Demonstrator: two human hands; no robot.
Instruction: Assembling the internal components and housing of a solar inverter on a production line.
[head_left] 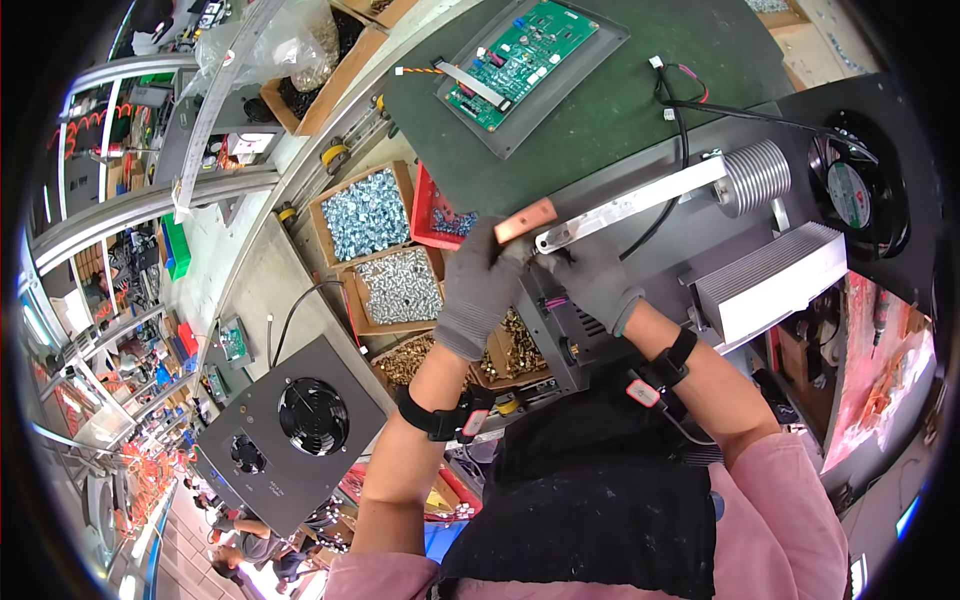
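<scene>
My left hand [476, 292], in a grey glove, is closed with a flat copper bar [526, 220] between thumb and fingers. Close beside it is the holed near end of a long silver metal bar [630, 205]. The silver bar's other end reaches a ribbed silver cylinder [757, 180]. My right hand [592, 286], also gloved, has its fingers pinched together just below the holed end. Whatever lies between those fingertips is too small and covered to make out. Under both hands is a dark grey metal chassis [560, 345].
A finned heat sink [775, 280] and a black fan [850, 192] sit in the chassis at right. A green circuit board [525, 60] lies on the green mat [440, 150]. Cardboard boxes of screws [366, 215] and a red bin [424, 205] stand left. A fan panel [290, 430] lies lower left.
</scene>
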